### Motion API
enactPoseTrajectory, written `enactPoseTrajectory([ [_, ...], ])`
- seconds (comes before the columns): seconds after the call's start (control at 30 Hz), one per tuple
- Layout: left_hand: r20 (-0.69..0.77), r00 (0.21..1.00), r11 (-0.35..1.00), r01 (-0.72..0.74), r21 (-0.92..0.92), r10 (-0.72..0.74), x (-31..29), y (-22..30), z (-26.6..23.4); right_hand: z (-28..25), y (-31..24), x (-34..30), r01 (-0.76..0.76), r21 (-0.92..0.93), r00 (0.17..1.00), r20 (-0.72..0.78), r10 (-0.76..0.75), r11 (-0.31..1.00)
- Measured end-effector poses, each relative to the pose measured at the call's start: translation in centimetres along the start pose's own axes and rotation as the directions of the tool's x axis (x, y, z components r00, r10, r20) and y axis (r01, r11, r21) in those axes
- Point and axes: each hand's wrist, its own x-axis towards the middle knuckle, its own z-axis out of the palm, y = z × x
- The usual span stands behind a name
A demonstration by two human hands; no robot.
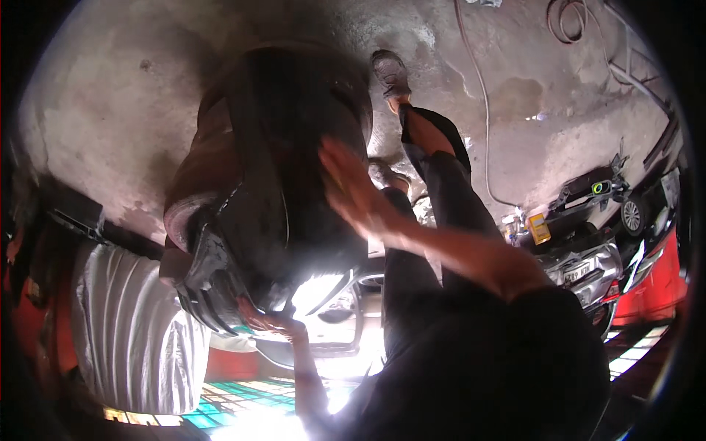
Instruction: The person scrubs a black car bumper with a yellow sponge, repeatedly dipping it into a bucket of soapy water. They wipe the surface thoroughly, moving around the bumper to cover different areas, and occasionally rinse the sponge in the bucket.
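Observation:
A large dark car bumper point(261, 176) lies in front of me, its surface partly dull and partly shining with reflected light. It rests over dusty, rounded forms that look like tyres point(193, 213). My right hand point(351, 189) is laid against the bumper's right side with its fingers stretched out, slightly smeared by motion. I cannot make out anything under that palm. Lower down, my left hand point(272, 321) grips the near edge of the bumper, beside its slatted end point(209, 290). Some of its fingers are hidden by glare and the edge.
A hose point(485, 110) runs along the stained concrete floor point(110, 110) on the right. Beyond my right leg are a yellow container point(539, 228), a silver car's rear point(588, 272) and a loose wheel point(632, 214). A white cover point(140, 331) drapes something at left.

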Motion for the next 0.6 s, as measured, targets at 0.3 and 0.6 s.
enactPoseTrajectory([
  [0.3,0.000,0.997,0.992,-0.074,0.102,0.075,3.2,3.1,-0.4,-6.2,-3.0,21.3,0.016,-0.670,0.998,-0.031,-0.049,0.742],
  [0.6,0.097,0.966,0.966,0.247,-0.077,-0.239,0.7,2.4,-1.3,6.1,1.2,-9.9,0.660,-0.745,0.732,0.667,-0.138,-0.094],
])
